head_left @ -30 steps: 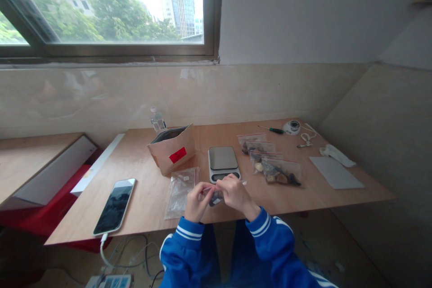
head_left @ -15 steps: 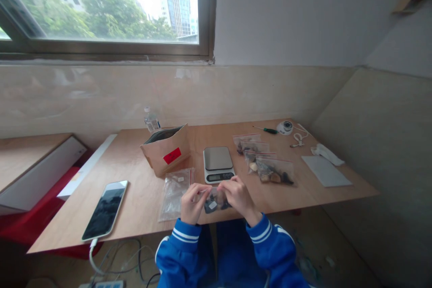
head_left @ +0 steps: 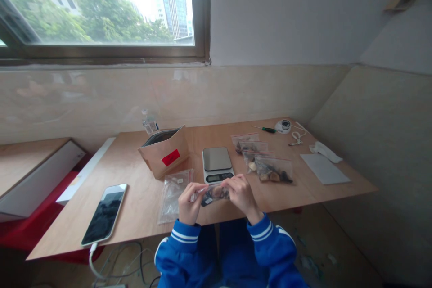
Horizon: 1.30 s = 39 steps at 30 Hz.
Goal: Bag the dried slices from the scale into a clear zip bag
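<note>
Between my two hands is a small clear zip bag [head_left: 218,192] with dark and brownish pieces and a white label inside. My left hand [head_left: 191,200] pinches its upper left corner. At its upper right corner, my right hand [head_left: 240,194] is closed on the edge. Just behind the bag stands a digital kitchen scale [head_left: 217,162] with a bare metal top. Flat clear plastic bags [head_left: 173,198] lie beside my left hand. To the right of the scale, several filled zip bags [head_left: 274,172] lie in an overlapping row.
A brown paper pouch [head_left: 165,153] with a red label stands open at left, a bottle [head_left: 149,122] behind it. A phone [head_left: 105,213] on a cable lies front left. Far right are a screwdriver [head_left: 268,130], a white camera [head_left: 282,126] and a white sheet [head_left: 324,168].
My hands have moved slightly apart along the bag's top edge, and the bag looks more spread and tilted. The view has shifted a little.
</note>
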### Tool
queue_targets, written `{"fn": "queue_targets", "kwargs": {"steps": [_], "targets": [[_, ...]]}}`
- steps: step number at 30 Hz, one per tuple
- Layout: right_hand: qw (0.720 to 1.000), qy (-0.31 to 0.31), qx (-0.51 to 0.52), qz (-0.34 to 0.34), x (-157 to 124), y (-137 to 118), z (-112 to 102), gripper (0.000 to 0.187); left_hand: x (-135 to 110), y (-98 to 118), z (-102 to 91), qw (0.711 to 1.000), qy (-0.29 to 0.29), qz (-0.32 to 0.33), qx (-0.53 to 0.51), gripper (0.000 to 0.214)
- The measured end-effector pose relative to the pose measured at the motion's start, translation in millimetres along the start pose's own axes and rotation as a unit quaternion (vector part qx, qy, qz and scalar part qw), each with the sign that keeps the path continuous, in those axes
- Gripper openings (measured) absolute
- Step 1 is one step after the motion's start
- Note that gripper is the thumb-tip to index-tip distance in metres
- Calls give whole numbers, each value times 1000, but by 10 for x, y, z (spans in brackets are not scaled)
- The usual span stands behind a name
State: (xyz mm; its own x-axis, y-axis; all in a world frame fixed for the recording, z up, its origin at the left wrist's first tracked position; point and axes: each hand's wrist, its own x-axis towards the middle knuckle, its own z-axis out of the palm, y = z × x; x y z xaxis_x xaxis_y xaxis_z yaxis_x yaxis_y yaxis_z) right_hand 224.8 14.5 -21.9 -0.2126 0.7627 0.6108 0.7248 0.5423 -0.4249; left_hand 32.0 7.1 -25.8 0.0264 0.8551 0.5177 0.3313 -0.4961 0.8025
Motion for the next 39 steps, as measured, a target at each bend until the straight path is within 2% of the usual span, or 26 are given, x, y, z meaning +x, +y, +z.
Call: {"fn": "queue_targets", "kwargs": {"steps": [4,8,12,18,22,28,31,34,36,39], "targets": [[1000,-8,19,5,-24,-14,19,22,-2,4,-100,999,21,-2,24,13],[999,26,25,19,-60,14,-16,27,14,7,-144,999,8,-16,32,14],[997,38,38,49,-63,83,-100,21,-7,-14,-66,995,26,-96,-13,17],[982,17,86,164,-142,148,-117,23,-17,-18,35,976,46,-194,-89,28],[961,7,160,225,-244,123,-46,23,5,77,57,951,57,-245,-181,35],[900,-14,331,284,-314,103,-1,35,22,204,35,933,92,-265,-226,43],[890,5,338,305,-325,125,-64,39,20,165,68,939,60,-265,-211,43],[890,31,328,315,-336,235,-218,40,4,77,140,952,-21,-259,-160,40],[892,41,314,323,-346,383,-383,39,-12,14,186,955,-70,-255,-133,41],[899,78,256,346,-385,710,-710,41,-33,-69,195,947,-98,-278,-124,46]]}}
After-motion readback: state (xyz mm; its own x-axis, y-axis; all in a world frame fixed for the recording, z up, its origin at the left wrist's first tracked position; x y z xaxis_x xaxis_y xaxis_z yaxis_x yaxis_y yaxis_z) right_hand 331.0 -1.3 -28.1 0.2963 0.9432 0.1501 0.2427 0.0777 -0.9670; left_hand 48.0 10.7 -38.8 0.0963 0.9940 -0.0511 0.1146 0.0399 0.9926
